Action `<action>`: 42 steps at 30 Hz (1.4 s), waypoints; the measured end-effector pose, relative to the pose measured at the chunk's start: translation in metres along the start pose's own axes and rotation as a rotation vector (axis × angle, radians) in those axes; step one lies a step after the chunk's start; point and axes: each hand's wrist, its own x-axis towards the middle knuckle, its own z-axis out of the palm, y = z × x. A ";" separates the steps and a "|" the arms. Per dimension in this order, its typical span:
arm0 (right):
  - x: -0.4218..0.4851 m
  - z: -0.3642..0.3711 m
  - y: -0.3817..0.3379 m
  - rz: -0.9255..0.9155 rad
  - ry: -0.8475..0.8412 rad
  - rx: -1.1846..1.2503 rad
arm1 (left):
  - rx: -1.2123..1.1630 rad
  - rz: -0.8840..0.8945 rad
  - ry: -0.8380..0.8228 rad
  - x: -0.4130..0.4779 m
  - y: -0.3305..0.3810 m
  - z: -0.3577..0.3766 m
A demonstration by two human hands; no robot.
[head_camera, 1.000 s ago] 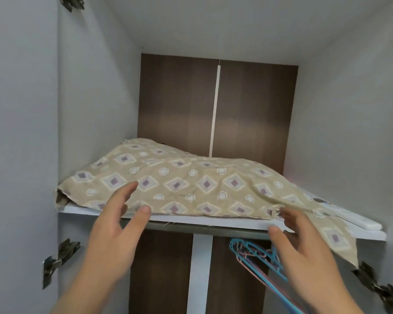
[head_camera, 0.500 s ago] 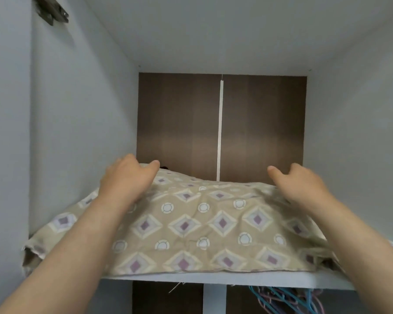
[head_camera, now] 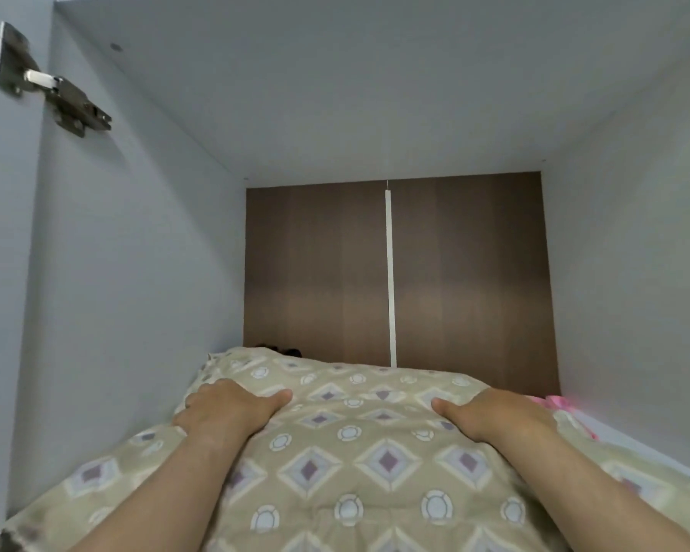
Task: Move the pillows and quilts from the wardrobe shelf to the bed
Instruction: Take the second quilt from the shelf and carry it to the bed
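1. While both forearms reach into the wardrobe compartment, I see the beige quilt (head_camera: 355,452) lying on the wardrobe shelf (head_camera: 630,444), where it fills the lower part of my view from the left wall almost to the right one.
2. Its fabric carries purple diamonds and pale rings, and it bulges into a soft mound under the two hands.
3. I have the left hand (head_camera: 232,408) on top of the mound near the left wall. Its fingers bend down over the padding's far left flank and its thumb lies flat, pointing toward the centre, so I read it as grasping the quilt.
4. On the mound's right side rests the right hand (head_camera: 498,412), thumb pointing toward the other hand. Its fingers are hidden behind the back of the hand, so I cannot tell whether they clasp the fabric or only lie on it.
5. A broad stretch of pattern separates the two thumbs.
6. Something pink (head_camera: 558,404) shows just beside the right hand, between the quilt and the right wall. I cannot tell what it is.
7. Behind the quilt stands a brown wood-grain back panel (head_camera: 315,272) with a thin white strip (head_camera: 390,272) running down its middle, and a small dark shape (head_camera: 279,351) peeks over the quilt's far edge.
8. A metal hinge (head_camera: 52,93) sits high on the left side.
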 end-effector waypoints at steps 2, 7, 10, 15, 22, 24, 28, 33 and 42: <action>0.002 0.007 0.002 -0.023 0.078 0.026 | -0.007 0.041 0.032 -0.004 0.000 0.004; -0.003 0.008 0.004 -0.095 0.131 0.169 | -0.203 0.148 0.038 -0.002 -0.005 0.004; -0.013 0.007 0.005 -0.143 0.236 0.256 | -0.322 0.232 0.142 -0.012 -0.007 0.001; -0.041 -0.015 0.005 -0.229 0.472 0.443 | -0.548 0.281 0.349 -0.026 -0.011 -0.021; -0.077 -0.052 0.005 -0.255 0.639 0.497 | -0.715 0.324 0.488 -0.042 -0.020 -0.056; -0.087 -0.052 0.013 -0.232 0.661 0.500 | -0.745 0.339 0.479 -0.047 -0.020 -0.054; -0.110 -0.050 0.030 -0.221 0.700 0.524 | -0.795 0.383 0.465 -0.063 -0.021 -0.054; -0.154 -0.066 0.054 -0.213 0.715 0.533 | -0.845 0.426 0.462 -0.105 -0.034 -0.071; -0.274 -0.093 0.114 -0.215 0.684 0.573 | -0.948 0.387 0.461 -0.226 -0.088 -0.111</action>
